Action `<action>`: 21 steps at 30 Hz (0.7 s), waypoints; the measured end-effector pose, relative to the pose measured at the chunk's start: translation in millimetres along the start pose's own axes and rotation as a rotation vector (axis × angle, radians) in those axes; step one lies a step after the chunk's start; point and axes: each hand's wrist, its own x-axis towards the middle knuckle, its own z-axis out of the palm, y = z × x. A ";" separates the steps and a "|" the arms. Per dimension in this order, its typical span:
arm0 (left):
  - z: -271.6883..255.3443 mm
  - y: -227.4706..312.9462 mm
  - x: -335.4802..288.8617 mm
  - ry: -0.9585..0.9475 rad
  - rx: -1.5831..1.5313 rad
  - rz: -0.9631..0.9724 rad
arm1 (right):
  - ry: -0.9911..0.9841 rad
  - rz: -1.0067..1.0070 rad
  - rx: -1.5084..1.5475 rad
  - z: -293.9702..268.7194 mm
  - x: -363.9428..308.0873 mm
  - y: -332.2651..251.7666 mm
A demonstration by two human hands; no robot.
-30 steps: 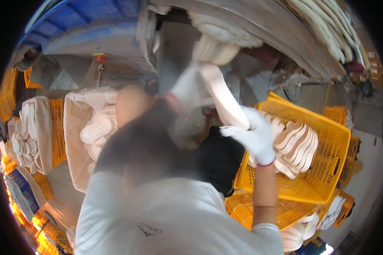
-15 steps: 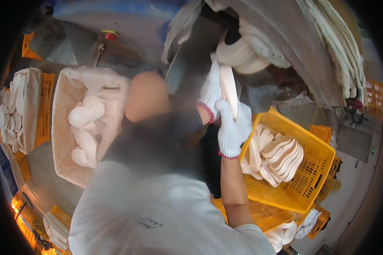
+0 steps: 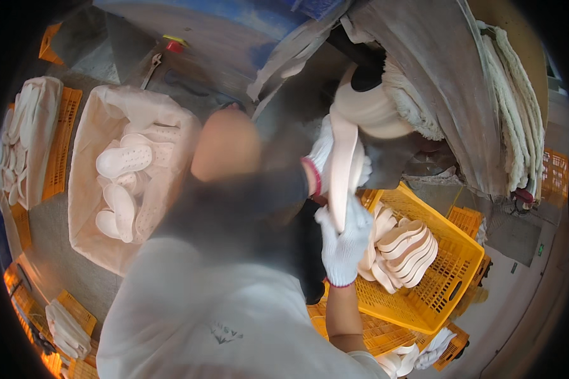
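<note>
Pale pink, long, curved sole piece [image 3: 342,177] stands nearly upright between our two hands, its upper end at the lower left edge of a pale, round, blurred wheel [image 3: 368,112]; we cannot tell for certain whether the two touch. Our left hand [image 3: 323,151], in a white knitted glove with a red cuff, closes around the upper part of the piece from behind, and white glove fingers show along its right side. Our right hand [image 3: 348,245], gloved the same way, grips the lower end, with glove showing on both sides of the tip.

To the right of the wheel we see a fluffy off-white fringe [image 3: 414,101], and a heavy grey-brown cloth [image 3: 417,57] hangs over it. Thick off-white fabric strips [image 3: 511,120] hang farther right.

Just beside our right hand sits a yellow perforated plastic crate [image 3: 458,268], where pale pink wavy-edged sole pieces [image 3: 411,249] lean against one another in a row. More yellow plastic mesh [image 3: 379,325] shows below it.

Well apart on our left stands a bin lined with pale cloth [image 3: 85,196], holding white sole-shaped pieces with small holes [image 3: 125,162]. Beyond its upper edge we see a metal wrench [image 3: 152,69] and, near that, a small red-and-yellow fitting [image 3: 175,45]. Farther left, long pale pieces [image 3: 19,145] fill a cloth-lined yellow crate [image 3: 58,158].
</note>
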 end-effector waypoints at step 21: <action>-0.9 54.8 32.3 0.184 1.068 0.561 | 0.034 0.366 0.492 44.2 133.3 -4.4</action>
